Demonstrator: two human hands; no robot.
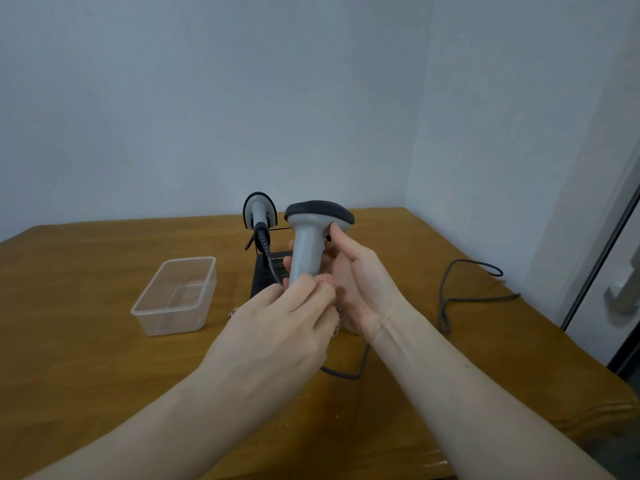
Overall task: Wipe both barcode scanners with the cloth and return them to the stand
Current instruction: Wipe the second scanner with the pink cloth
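Note:
A grey barcode scanner (306, 244) with a black head stands upright in front of me, head up. My right hand (360, 282) holds it from the right, thumb up against the head. My left hand (287, 323) pinches a pinkish patterned cloth (327, 279) against the bottom of the handle; most of the cloth is hidden under my fingers. A second grey scanner (259, 211) hangs on the black stand (265, 275) behind, its coiled cable running down.
A clear plastic tub (176, 296) sits on the wooden table (104, 358) to the left. A dark cable (446, 296) loops across the table's right side, near the right edge and wall corner.

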